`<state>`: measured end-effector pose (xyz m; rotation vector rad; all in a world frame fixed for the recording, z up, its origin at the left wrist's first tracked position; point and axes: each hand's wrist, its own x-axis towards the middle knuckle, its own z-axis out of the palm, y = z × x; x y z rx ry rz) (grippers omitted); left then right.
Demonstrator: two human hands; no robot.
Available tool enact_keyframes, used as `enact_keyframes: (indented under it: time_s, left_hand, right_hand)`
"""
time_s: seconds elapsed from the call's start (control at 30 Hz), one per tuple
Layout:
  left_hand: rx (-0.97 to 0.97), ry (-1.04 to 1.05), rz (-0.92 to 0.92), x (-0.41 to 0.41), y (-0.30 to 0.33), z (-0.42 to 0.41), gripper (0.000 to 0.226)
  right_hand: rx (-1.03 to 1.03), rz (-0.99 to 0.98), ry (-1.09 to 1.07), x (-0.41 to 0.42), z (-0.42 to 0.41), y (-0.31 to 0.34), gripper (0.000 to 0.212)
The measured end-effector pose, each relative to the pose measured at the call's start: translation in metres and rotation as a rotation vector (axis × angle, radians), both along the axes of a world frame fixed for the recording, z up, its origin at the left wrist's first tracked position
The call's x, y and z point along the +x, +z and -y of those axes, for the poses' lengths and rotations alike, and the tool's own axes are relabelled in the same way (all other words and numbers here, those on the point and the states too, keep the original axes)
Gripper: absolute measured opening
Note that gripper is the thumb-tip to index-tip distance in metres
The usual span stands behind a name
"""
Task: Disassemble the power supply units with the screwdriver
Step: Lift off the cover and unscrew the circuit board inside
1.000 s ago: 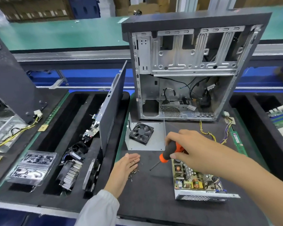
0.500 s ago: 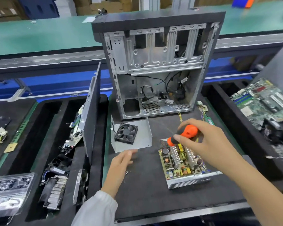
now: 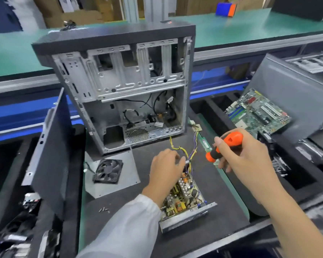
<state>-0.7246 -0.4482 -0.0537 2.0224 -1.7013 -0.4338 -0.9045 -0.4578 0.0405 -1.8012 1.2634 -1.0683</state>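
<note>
Hands (image 3: 164, 168) now over power supply (image 3: 183, 200)

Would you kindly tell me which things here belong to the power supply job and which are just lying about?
In use:
power supply board
screwdriver
wire bundle
loose screws

Lying about:
computer case
fan
motherboard
side panel

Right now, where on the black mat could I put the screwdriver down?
Bare mat lies right of the opened power supply, up to the green edge strip. Another patch lies left of it, past the loose screws. Crowded: fan plate and wires.
</note>
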Motion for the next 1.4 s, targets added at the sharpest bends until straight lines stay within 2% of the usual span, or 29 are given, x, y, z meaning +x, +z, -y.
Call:
enact_keyframes:
  time_s: [0.07,0.1,0.17,0.23,0.37,0.5,0.6,0.77,0.83,0.93,1.03,1.1,1.23,1.4]
  left_hand:
    - [0.238,0.018,0.06,-0.009,-0.004,0.03,0.052]
    - [0.357,0.021,0.033,-0.012,-0.008,0.044,0.056]
    - [0.532,0.026,-0.105,-0.014,-0.016,0.068,0.058]
    - [0.589,0.001,-0.205,-0.017,-0.021,0.081,0.056]
    - [0.512,-0.053,-0.202,-0.025,-0.033,0.082,0.029]
    - [0.453,-0.115,0.015,-0.027,-0.036,0.077,0.042]
    - [0.354,-0.121,0.122,-0.03,-0.035,0.075,0.04]
    - [0.247,-0.079,-0.107,-0.028,-0.037,0.068,0.022]
    - [0.232,-0.124,-0.074,-0.027,-0.037,0.064,0.017]
    - [0.183,-0.161,-0.002,-0.033,-0.035,0.058,0.02]
    - [0.179,-0.198,0.09,-0.045,-0.036,0.049,0.044]
    - [0.17,-0.179,0.137,-0.053,-0.039,0.042,0.051]
    - [0.164,-0.136,0.087,-0.059,-0.041,0.038,0.039]
    - [0.09,-0.365,-0.001,-0.046,-0.034,0.038,0.023]
  right_hand:
    - [0.025,-0.024,-0.022,-0.006,0.011,-0.006,0.023]
    - [0.035,-0.034,-0.03,-0.009,0.015,-0.01,0.023]
    - [0.058,-0.036,-0.038,-0.013,0.025,-0.016,0.023]
    - [0.093,-0.029,-0.04,-0.017,0.033,-0.022,0.025]
    - [0.119,-0.057,-0.043,-0.027,0.045,-0.034,0.025]
    - [0.152,-0.053,-0.055,-0.034,0.051,-0.045,0.024]
    - [0.168,-0.07,-0.047,-0.033,0.052,-0.05,0.023]
    - [0.207,-0.106,-0.034,-0.026,0.057,-0.057,0.021]
    - [0.191,-0.137,-0.034,-0.024,0.057,-0.059,0.022]
    - [0.163,-0.177,-0.033,-0.021,0.06,-0.059,0.022]
    - [0.125,-0.222,-0.044,-0.022,0.065,-0.057,0.023]
    - [0.098,-0.23,-0.049,-0.023,0.066,-0.057,0.022]
    - [0.122,-0.21,-0.048,-0.026,0.064,-0.058,0.021]
    - [0.138,-0.162,-0.106,-0.031,0.06,-0.058,0.023]
